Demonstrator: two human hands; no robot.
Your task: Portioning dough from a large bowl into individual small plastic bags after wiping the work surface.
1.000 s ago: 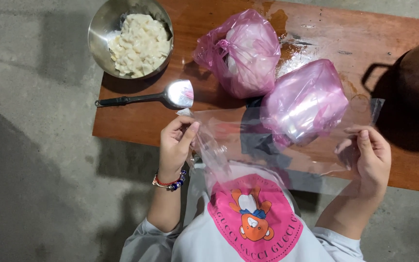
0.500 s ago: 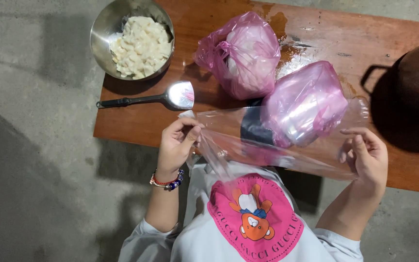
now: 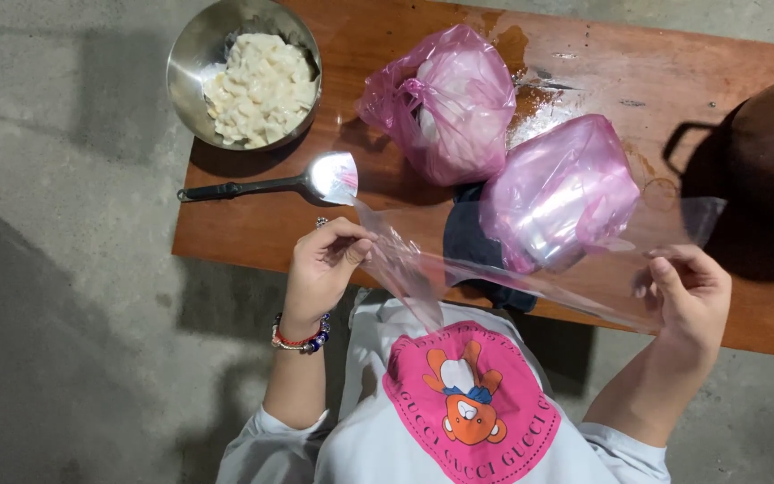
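Clear bag (image 3: 530,269) stretched sideways between hands

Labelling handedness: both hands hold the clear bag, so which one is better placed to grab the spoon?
Left, probably. The left hand pinches the clear bag just below the spoon; the right hand holds its far edge.

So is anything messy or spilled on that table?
Yes. The wooden table has a wet, shiny smear beside the tied pink bag, as if liquid spilled. The spoon lies loose near the bowl.
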